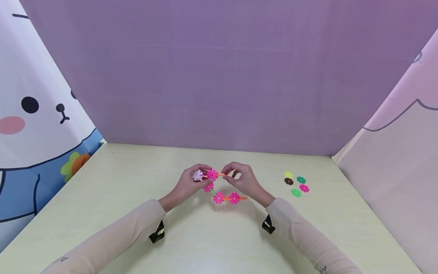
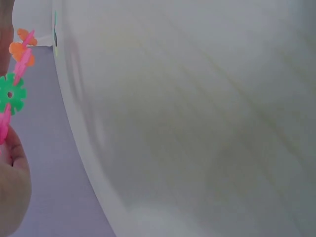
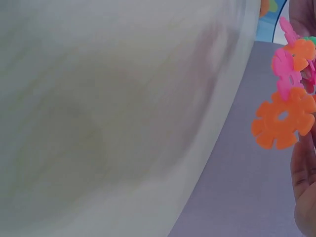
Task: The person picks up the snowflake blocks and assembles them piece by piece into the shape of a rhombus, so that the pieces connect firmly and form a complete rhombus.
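Above the pale table (image 1: pixel 205 243), between your hands, a bent chain of flower-shaped discs (image 1: pixel 218 198) is held up. Your left hand (image 1: pixel 186 183) grips it at a pink disc (image 1: pixel 212 174), a white disc (image 1: pixel 197 175) nearer the palm; your right hand (image 1: pixel 247 181) pinches an orange disc (image 1: pixel 221 174) just beside that pink one. Five loose discs (image 1: pixel 301 180) lie near one another to your right.

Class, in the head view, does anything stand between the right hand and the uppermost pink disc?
Yes: the orange piece, seen edge-on, lies between the pink disc and the right hand; nothing else visible does.
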The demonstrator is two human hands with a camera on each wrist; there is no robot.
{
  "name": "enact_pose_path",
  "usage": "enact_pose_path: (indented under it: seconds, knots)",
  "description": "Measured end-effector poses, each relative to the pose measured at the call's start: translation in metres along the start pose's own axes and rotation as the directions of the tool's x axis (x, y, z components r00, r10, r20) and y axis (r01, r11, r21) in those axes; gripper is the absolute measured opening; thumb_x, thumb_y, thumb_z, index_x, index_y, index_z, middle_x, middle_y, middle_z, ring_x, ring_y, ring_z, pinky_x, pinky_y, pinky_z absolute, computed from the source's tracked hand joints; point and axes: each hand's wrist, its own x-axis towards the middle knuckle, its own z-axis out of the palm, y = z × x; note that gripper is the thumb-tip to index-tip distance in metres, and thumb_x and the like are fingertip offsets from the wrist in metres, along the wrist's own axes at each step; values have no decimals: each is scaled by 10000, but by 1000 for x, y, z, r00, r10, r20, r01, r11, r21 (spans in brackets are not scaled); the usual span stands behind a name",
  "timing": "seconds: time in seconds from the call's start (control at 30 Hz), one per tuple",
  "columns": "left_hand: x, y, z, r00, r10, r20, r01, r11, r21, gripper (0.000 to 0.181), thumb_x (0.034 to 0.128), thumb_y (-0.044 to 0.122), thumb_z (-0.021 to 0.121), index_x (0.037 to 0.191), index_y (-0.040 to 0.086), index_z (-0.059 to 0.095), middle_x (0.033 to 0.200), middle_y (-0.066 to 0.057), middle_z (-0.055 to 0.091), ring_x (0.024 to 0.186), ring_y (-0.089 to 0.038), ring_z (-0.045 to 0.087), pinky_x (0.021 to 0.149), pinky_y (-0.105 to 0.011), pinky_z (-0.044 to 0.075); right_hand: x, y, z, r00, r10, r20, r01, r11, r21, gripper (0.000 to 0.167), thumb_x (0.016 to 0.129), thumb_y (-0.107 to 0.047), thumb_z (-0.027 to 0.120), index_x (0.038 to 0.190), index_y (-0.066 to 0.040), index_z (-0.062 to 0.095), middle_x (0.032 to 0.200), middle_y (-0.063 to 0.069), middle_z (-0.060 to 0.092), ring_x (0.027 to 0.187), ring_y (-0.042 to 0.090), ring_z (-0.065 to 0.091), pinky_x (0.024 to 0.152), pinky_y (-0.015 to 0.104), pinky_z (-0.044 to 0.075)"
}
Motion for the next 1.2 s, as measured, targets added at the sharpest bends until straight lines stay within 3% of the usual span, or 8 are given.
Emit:
enact_pose_path:
  seconds: [0.23, 0.5, 0.97, 1.2]
  knots:
    - [0, -2, 1, 1000, -24, -11, 24, 1000, -3, 385, 789, 86, 701, 1152, 122, 577, 1079, -105, 590, 899, -156, 623, 726, -243, 541, -7, 4, -16, 998, 68, 16, -67, 998, -18, 196, 777, -31, 699, 964, -40, 640, 907, 105, 668, 835, 228, 646, 658, 306, 525]
    - [0, -5, 0, 1000, -23, 9, 23, 999, -23, 401, 778, 47, 699, 1153, 108, 570, 1065, -118, 573, 902, -157, 612, 702, -251, 545, -23, 24, -46, 987, 159, -5, -159, 983, -96, 208, 769, 12, 687, 966, -22, 629, 915, 97, 665, 850, 270, 642, 657, 266, 516]
    - [0, -5, -1, 1000, -21, 13, 21, 999, -24, 412, 774, 34, 700, 1161, 78, 563, 1077, -143, 560, 876, -159, 596, 680, -222, 537, -65, 69, -102, 956, 291, -40, -291, 923, -252, 215, 753, 72, 666, 955, 23, 612, 935, 197, 645, 853, 336, 633, 644, 262, 506]
    - [-6, 11, -2, 999, -23, 27, 24, 999, -30, 409, 784, -10, 670, 1172, 25, 545, 1093, -168, 555, 878, -155, 588, 686, -214, 535, -81, 87, -123, 945, 324, -36, -319, 896, -309, 236, 732, 114, 637, 960, 72, 594, 933, 237, 628, 852, 371, 616, 694, 402, 533]
